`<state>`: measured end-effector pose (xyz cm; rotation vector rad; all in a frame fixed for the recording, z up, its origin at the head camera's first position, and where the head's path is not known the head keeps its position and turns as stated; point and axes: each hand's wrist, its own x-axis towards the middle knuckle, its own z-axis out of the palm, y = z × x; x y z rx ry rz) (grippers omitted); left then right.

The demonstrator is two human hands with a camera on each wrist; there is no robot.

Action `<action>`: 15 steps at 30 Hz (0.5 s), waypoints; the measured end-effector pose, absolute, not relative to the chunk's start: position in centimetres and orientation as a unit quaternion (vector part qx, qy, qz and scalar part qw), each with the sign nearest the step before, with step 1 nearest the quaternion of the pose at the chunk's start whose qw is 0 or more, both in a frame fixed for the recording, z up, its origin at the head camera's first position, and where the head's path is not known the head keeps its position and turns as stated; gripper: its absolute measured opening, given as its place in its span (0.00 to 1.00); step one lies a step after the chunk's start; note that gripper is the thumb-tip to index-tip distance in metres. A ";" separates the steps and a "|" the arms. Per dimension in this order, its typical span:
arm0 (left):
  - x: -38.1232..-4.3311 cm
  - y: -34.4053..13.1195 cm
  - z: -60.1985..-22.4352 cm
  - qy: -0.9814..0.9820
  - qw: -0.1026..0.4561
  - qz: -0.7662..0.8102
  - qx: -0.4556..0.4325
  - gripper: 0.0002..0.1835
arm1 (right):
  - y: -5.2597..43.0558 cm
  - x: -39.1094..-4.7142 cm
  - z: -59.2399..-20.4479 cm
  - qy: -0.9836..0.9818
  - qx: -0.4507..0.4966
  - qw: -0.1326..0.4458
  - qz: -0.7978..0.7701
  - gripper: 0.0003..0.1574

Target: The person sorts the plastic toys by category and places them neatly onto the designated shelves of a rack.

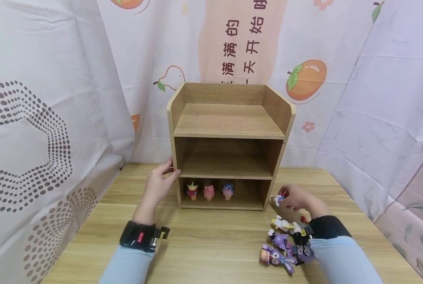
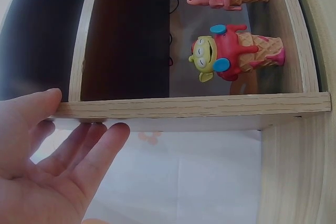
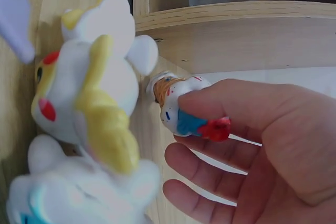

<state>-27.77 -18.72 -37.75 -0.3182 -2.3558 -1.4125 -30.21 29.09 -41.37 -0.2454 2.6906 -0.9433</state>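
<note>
A small wooden shelf (image 1: 229, 136) stands on the table. My left hand (image 1: 160, 183) grips its left side panel, thumb at the front edge and fingers along the outer face, as the left wrist view shows. My right hand (image 1: 298, 198) is beside the shelf's lower right. Thumb and index finger pinch an ice-cream cone figurine (image 3: 176, 100) with a white, blue and red top; the other fingers hang apart. On the bottom shelf stand three cone figurines: a red one with a green head (image 1: 192, 191), a pink one (image 1: 208, 192), and a blue-and-pink one (image 1: 227, 191).
Several toy figures lie right of the shelf: a purple rabbit (image 1: 276, 257), a purple figure (image 1: 278, 240), and a white-and-yellow one (image 1: 281, 224), close below my right hand. A small red piece (image 1: 304, 219) lies near the right wrist. Printed cloth (image 1: 144, 51) hangs behind.
</note>
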 end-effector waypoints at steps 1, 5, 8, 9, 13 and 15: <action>-27.8 -18.7 -37.7 -0.837 0.187 -0.502 -0.113 0.31 | 29.2 -30.2 -41.4 0.931 -0.088 0.137 -0.327 0.19; -27.7 -18.7 -37.7 -0.838 0.186 -0.501 -0.110 0.31 | 29.6 -30.1 -41.4 0.927 -0.091 0.133 -0.340 0.19; -27.6 -18.7 -37.7 -0.839 0.185 -0.499 -0.109 0.31 | 29.7 -29.9 -41.4 0.923 -0.093 0.128 -0.352 0.18; -27.6 -18.7 -37.7 -0.839 0.185 -0.500 -0.109 0.31 | 29.8 -29.9 -41.4 0.922 -0.093 0.125 -0.355 0.18; -27.6 -18.7 -37.7 -0.839 0.185 -0.499 -0.110 0.31 | 30.1 -29.7 -41.5 0.917 -0.093 0.117 -0.370 0.18; -27.6 -18.7 -37.6 -0.839 0.186 -0.500 -0.112 0.31 | 30.2 -29.6 -41.6 0.915 -0.092 0.111 -0.378 0.19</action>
